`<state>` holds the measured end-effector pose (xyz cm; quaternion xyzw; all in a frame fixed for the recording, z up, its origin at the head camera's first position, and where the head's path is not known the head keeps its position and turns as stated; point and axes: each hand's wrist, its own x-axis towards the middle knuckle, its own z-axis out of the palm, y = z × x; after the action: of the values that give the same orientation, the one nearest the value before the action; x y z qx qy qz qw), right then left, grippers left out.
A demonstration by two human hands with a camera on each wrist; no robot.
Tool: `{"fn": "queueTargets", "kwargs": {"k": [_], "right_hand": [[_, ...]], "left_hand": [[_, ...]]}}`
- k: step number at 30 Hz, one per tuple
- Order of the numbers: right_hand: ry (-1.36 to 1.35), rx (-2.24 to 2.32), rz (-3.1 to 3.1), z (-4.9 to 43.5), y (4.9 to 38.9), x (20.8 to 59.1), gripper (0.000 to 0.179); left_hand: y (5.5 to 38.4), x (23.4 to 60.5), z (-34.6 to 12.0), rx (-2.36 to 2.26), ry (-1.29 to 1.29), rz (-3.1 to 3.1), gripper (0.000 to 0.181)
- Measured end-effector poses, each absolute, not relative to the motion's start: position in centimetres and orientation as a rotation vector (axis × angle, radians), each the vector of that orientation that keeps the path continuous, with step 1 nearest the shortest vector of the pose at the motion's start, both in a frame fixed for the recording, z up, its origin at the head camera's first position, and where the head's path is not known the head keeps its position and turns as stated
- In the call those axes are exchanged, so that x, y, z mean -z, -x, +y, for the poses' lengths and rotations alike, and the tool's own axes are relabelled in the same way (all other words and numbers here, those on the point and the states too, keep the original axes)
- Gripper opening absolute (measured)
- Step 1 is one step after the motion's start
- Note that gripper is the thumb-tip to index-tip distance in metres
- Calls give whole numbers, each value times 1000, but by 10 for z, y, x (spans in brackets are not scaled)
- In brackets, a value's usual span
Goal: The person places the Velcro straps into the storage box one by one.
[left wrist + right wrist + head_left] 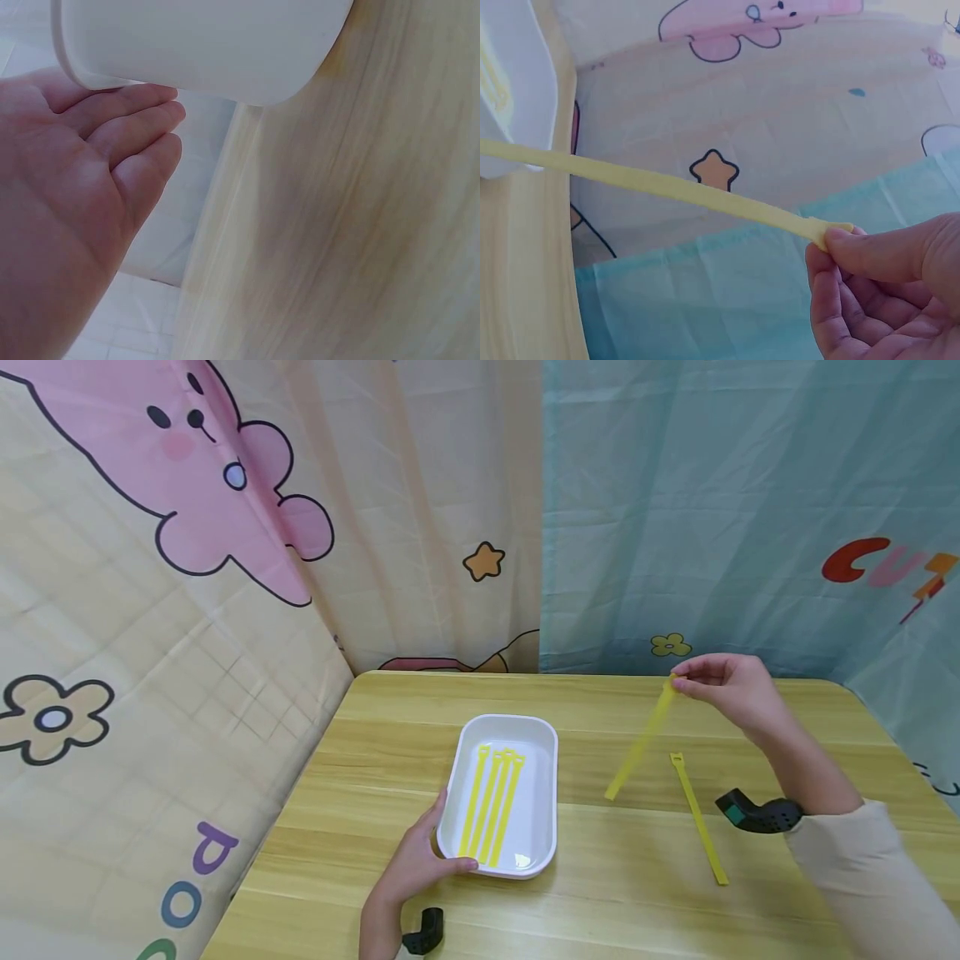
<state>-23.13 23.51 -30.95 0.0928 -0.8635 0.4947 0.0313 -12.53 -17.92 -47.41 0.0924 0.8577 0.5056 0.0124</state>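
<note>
A white tray (543, 793) sits on the wooden table (615, 902) with several yellow straps (491, 802) lying lengthwise in it. My left hand (420, 864) rests against the tray's near left corner, fingers straight along its wall (195, 45), thumb on the rim. My right hand (723, 685) is raised over the table's right side and pinches the top end of a yellow strap (641, 743), which hangs down and to the left; the same strap (667, 187) stretches across the right wrist view from my fingertips (832, 247). Another yellow strap (699, 818) lies flat on the table.
Cartoon-print curtains (225, 527) close in the table at the back and left, a teal one (712, 510) at the right. The table's left edge drops off just beside the tray (225, 187).
</note>
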Motion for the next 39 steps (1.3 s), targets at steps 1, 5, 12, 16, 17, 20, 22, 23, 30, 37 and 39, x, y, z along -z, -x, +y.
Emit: {"fn": "queueTargets", "kwargs": {"k": [1, 5, 12, 16, 17, 20, 22, 23, 30, 37, 39], "right_hand": [[-288, -1556, -2638, 232, 230, 308, 38], [-302, -1709, -2537, 220, 227, 303, 32], [-365, -1933, -2380, 200, 223, 302, 17], [-408, -1957, -2376, 188, 222, 305, 20], [-414, -1952, -2389, 185, 222, 306, 23], [-423, -1927, -2436, 176, 222, 311, 32], [-423, -1914, -2464, 169, 223, 317, 33], [-426, -1915, -2474, 166, 223, 320, 33], [-445, -1970, -2512, 144, 226, 345, 27], [-470, -1998, -2550, 128, 224, 366, 23], [-480, -2005, -2558, 125, 223, 370, 23]], "left_hand": [[125, 474, -179, -1575, -287, 2675, 116], [126, 475, -180, -1571, -286, 2680, 116], [126, 476, -179, -1561, -288, 2683, 116], [127, 476, -179, -1558, -291, 2687, 115], [127, 475, -179, -1553, -292, 2689, 116], [128, 475, -179, -1541, -293, 2695, 116], [128, 475, -179, -1529, -295, 2699, 116], [128, 476, -179, -1525, -295, 2701, 116], [128, 477, -180, -1521, -303, 2705, 116], [128, 477, -180, -1553, -312, 2690, 116], [127, 477, -180, -1555, -316, 2693, 116]]}}
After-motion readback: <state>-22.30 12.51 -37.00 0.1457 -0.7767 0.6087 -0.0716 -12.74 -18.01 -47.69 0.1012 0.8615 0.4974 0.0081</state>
